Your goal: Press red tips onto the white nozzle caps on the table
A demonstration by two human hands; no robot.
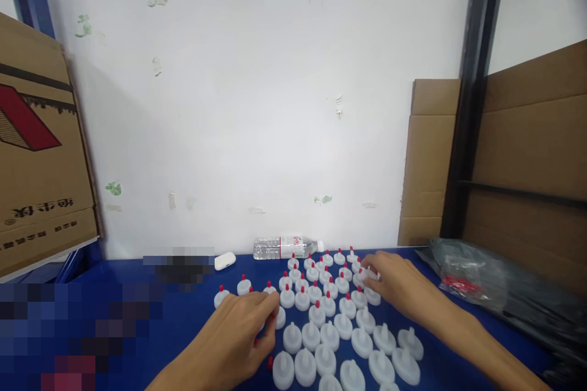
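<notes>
Many white plastic nozzle caps stand on the blue table; those toward the back mostly wear small red tip caps, while the front ones have bare white nozzles. My left hand is closed at the left edge of the group, with a bit of red showing between its curled fingers; its fingertips are partly hidden. One loose red tip cap is just beside it. At the right back of the group, my right hand has thumb and fingers closed around a white nozzle cap, which is partly covered.
Against the white wall lies a clear water bottle, with a white case to its left. A bag with red pieces rests on grey plastic at right. Cardboard stands on both sides.
</notes>
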